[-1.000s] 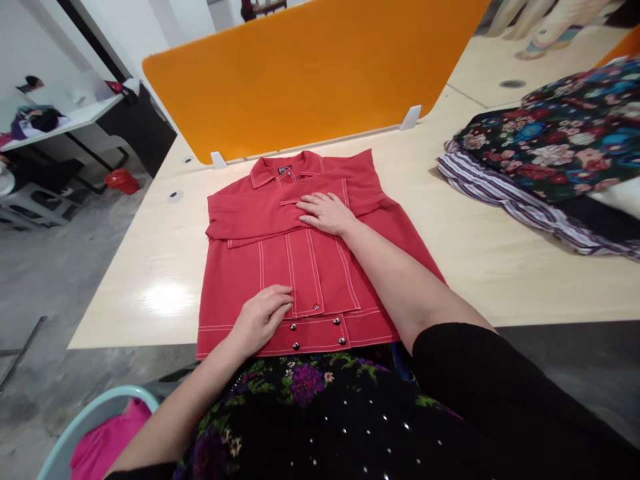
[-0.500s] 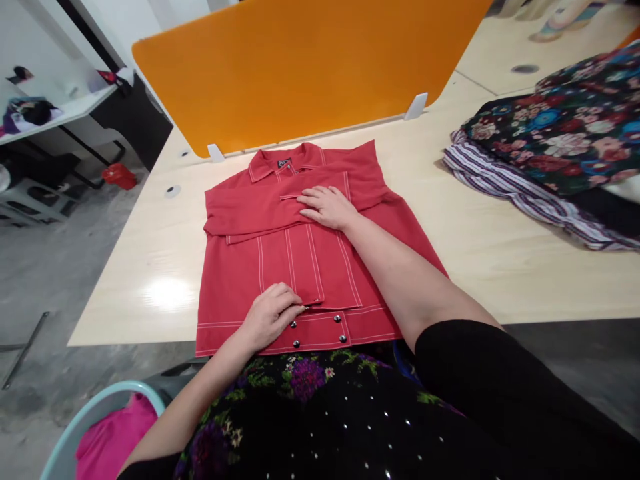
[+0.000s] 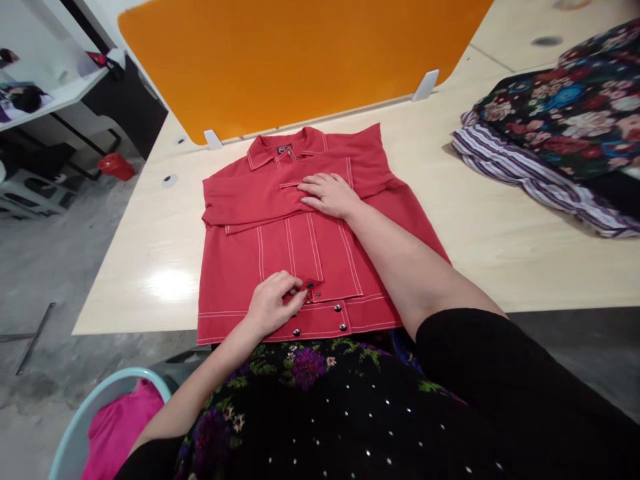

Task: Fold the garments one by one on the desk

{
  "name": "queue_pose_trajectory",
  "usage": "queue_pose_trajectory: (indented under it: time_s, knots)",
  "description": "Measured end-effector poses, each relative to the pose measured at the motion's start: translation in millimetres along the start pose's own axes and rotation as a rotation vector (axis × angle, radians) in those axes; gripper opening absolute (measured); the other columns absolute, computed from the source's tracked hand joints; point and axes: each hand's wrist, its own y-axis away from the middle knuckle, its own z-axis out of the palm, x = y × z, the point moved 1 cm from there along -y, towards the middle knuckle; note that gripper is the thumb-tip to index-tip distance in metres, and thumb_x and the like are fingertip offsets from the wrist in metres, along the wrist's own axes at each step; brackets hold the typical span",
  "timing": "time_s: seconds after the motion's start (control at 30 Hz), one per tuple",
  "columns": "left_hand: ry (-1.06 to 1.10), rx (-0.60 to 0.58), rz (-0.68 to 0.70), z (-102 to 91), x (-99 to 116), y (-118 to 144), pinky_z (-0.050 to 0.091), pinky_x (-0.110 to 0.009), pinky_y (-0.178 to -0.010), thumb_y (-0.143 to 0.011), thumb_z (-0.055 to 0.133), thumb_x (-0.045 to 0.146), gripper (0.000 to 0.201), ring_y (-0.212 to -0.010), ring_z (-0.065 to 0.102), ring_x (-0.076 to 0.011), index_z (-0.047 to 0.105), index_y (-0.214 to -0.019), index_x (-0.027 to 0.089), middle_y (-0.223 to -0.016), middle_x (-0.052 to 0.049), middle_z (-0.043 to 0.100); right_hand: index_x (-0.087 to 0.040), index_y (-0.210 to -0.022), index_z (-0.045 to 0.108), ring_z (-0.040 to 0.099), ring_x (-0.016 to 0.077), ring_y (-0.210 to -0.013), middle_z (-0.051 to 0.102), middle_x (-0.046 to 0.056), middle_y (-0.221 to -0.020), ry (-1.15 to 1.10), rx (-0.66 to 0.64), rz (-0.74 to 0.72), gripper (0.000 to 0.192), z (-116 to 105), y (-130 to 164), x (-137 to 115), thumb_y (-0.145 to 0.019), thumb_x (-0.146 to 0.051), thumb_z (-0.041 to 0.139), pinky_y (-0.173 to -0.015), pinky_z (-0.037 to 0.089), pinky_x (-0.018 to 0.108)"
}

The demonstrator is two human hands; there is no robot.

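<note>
A red jacket (image 3: 230,267) with white stitching lies on the table, its collar pointing away from me. One sleeve (image 3: 240,197) is folded across the chest, and a stitched strip runs down the front to a cuff-like end (image 3: 316,288) with snaps. At that end, the thumb and fingers of my left hand (image 3: 274,303) pinch the red fabric, and its corner is lifted. My right hand (image 3: 331,195) lies flat with fingers stretched out on the folded sleeve. Several shiny snap buttons (image 3: 337,308) show along the hem band below.
An orange divider (image 3: 300,67) stands behind the jacket on white clips. Floral clothing (image 3: 575,127) and a striped garment (image 3: 520,170) lie at the right. A light blue tub (image 3: 75,427) with pink fabric (image 3: 123,427) sits at lower left, beside the table (image 3: 130,247).
My left hand has lifted and turned back the corner of the cuff-like end, exposing a snap. My right hand stays on the sleeve. The view has shifted slightly.
</note>
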Motion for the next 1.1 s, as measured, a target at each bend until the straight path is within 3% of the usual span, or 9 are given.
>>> queue_pose_trajectory:
  time_s: [0.17,0.3,0.43,0.5,0.57,0.67,0.77,0.87,1.1]
  knots:
    - [-0.06,-0.011,0.07,0.9,-2.3,2.7,0.04,-0.027,-0.066,-0.089,0.053,0.032,0.014,-0.073,0.051,-0.014,0.06,-0.086,0.02,-0.075,0.0,0.056,-0.029,-0.14,0.046,0.031,0.0312,-0.136,0.039,0.005,-0.15,0.023,-0.033,0.037,0.051,-0.3,-0.6,-5.9,-0.097,-0.049,0.029,-0.109,0.02,0.059]
    - [-0.068,-0.012,0.056,0.6,-2.5,3.0,0.041,-0.027,-0.066,-0.09,0.052,0.034,0.017,-0.073,0.051,-0.0144,0.061,-0.084,0.021,-0.074,-0.001,0.056,-0.025,-0.136,0.05,0.03,0.0353,-0.136,0.038,0.01,-0.15,0.016,-0.05,0.05,0.046,-12.8,15.3,-29.8,-0.096,-0.041,0.036,-0.106,0.016,0.068]
    - [-0.076,-0.01,0.059,1.1,-3.1,3.2,0.041,-0.028,-0.067,-0.09,0.052,0.034,0.017,-0.074,0.052,-0.0152,0.06,-0.084,0.021,-0.075,-0.002,0.057,-0.019,-0.121,0.061,0.046,0.0284,-0.123,0.053,0.013,-0.133,-0.262,-0.03,-0.212,0.039,-31.1,60.4,-74.3,-0.093,-0.042,0.047,-0.102,0.036,0.048]
    - [-0.078,0.0,0.065,1.4,-3.2,3.5,0.042,-0.028,-0.068,-0.09,0.051,0.033,0.017,-0.073,0.052,-0.0153,0.059,-0.083,0.021,-0.076,-0.002,0.057,-0.018,-0.109,0.066,0.057,0.0224,-0.101,0.063,0.011,-0.109,-0.441,-0.075,-0.261,0.035,-34.0,85.1,-91.5,-0.092,-0.044,0.049,-0.088,0.045,0.037]
    - [-0.066,0.001,0.074,1.3,-3.0,3.9,0.043,-0.028,-0.069,-0.091,0.051,0.031,0.015,-0.074,0.053,-0.0152,0.059,-0.083,0.021,-0.077,-0.002,0.058,-0.017,-0.096,0.068,0.057,0.0163,-0.077,0.063,0.005,-0.086,-0.592,-0.182,-0.277,0.034,-31.4,103.4,-99.8,-0.09,-0.046,0.052,-0.072,0.045,0.03]
    - [-0.046,-0.017,0.089,-0.1,-1.9,4.7,0.043,-0.028,-0.07,-0.09,0.053,0.031,0.013,-0.077,0.054,-0.0152,0.06,-0.084,0.021,-0.08,-0.002,0.06,-0.017,-0.088,0.067,0.05,0.0112,-0.062,0.055,-0.001,-0.072,-0.746,-0.368,-0.334,0.032,-24.2,114.4,-98.6,-0.085,-0.048,0.06,-0.059,0.038,0.024]
    - [-0.049,-0.07,0.133,-2.1,-0.5,5.2,0.043,-0.028,-0.071,-0.087,0.06,0.041,0.02,-0.078,0.055,-0.0158,0.061,-0.089,0.021,-0.084,-0.002,0.06,-0.017,-0.087,0.066,0.049,0.0107,-0.064,0.052,-0.002,-0.073,-0.768,-0.466,-0.436,0.029,-21.8,111.9,-92.2,-0.081,-0.045,0.065,-0.059,0.037,0.023]
    - [-0.049,-0.104,0.154,-3.6,0.1,5.1,0.043,-0.028,-0.073,-0.089,0.057,0.043,0.023,-0.08,0.055,-0.0157,0.062,-0.091,0.021,-0.085,-0.003,0.06,-0.018,-0.083,0.066,0.051,0.0116,-0.068,0.055,0.0,-0.075,-0.78,-0.486,-0.495,0.022,-22.3,108.1,-88.4,-0.086,-0.039,0.06,-0.064,0.038,0.024]
    - [-0.013,-0.09,0.136,-4.4,1.4,3.7,0.044,-0.028,-0.078,-0.095,0.048,0.034,0.021,-0.082,0.057,-0.0147,0.064,-0.089,0.021,-0.085,-0.003,0.062,-0.016,-0.083,0.065,0.055,0.0123,-0.072,0.061,0.002,-0.079,-0.811,-0.475,-0.485,0.024,-20.1,107.0,-87.7,-0.092,-0.034,0.051,-0.068,0.04,0.025]
